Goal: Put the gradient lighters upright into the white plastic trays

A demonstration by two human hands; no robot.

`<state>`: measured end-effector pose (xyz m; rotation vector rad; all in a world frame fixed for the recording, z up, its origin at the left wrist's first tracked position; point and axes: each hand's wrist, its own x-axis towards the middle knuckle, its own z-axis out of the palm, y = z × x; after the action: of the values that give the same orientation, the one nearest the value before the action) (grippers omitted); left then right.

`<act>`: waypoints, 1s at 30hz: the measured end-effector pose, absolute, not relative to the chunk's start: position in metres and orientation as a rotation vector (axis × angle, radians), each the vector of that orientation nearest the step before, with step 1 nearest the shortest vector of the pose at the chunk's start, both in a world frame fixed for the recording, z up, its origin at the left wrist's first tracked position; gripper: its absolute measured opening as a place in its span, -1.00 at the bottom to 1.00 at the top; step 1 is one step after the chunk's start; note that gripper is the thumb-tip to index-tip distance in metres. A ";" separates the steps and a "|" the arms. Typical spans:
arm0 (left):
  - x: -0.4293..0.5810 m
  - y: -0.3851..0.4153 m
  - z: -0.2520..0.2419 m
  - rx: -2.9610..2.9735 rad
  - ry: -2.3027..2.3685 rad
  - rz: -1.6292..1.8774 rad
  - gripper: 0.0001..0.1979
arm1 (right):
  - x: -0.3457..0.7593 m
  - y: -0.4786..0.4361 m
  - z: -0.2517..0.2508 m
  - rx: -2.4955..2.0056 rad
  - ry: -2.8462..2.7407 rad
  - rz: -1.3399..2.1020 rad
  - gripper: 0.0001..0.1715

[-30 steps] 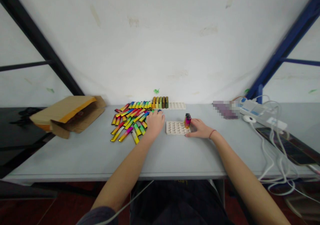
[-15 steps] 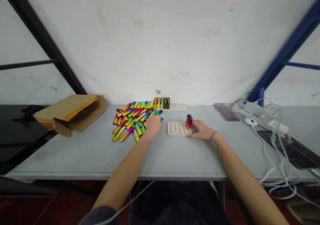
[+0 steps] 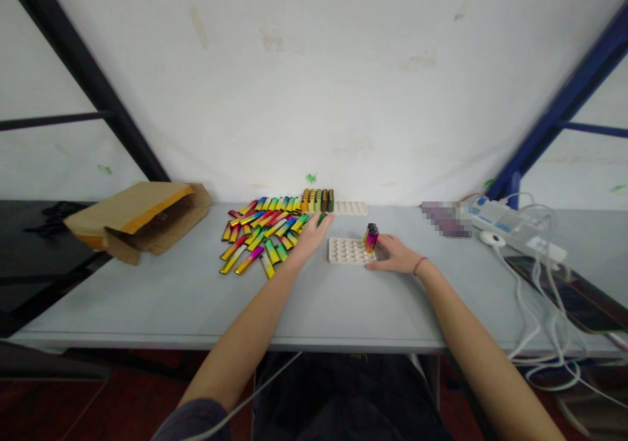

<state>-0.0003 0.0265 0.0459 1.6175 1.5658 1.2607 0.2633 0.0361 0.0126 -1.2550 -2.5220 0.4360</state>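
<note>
My left hand point(image 3: 314, 233) is closed around a dark green lighter point(image 3: 321, 218), lifted just right of a pile of lighters point(image 3: 267, 231). The pile's colours run from yellow to red, blue, green and pink. In front of me lies a white tray with rows of holes point(image 3: 346, 251). A few pink and purple lighters with dark tops point(image 3: 371, 239) stand upright at its right end. My right hand point(image 3: 400, 258) grips that end, thumb at the near corner and fingers beside the standing lighters.
Against the wall stands a block of upright lighters point(image 3: 318, 200), and beside it a second white tray point(image 3: 351, 208). An open brown paper bag point(image 3: 132, 218) lies left. To the right are a power strip point(image 3: 515, 228), white cables point(image 3: 520, 303) and a dark tablet-like device point(image 3: 574, 297).
My left hand has moved right and away from the pile, with a dark green lighter now showing in its fingers. My right hand has stayed at the tray.
</note>
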 end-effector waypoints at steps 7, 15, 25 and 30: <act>-0.003 0.022 0.048 1.901 1.722 1.190 -0.75 | 0.264 0.037 0.011 -1.224 -2.512 0.416 -0.21; -0.002 0.024 0.044 1.940 1.797 1.225 -0.84 | 0.266 0.038 0.008 -1.203 -2.502 0.402 -0.22; -0.002 0.028 0.040 1.798 1.854 1.248 -0.85 | 0.265 0.037 0.010 -1.228 -2.507 0.432 -0.22; -0.003 0.028 0.040 1.681 1.821 1.302 -0.84 | 0.265 0.036 0.013 -1.232 -2.511 0.440 -0.22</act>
<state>-0.0026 0.0277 0.0400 1.6815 1.8208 1.3019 0.2647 0.0357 0.0130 -1.2325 -2.5113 0.4396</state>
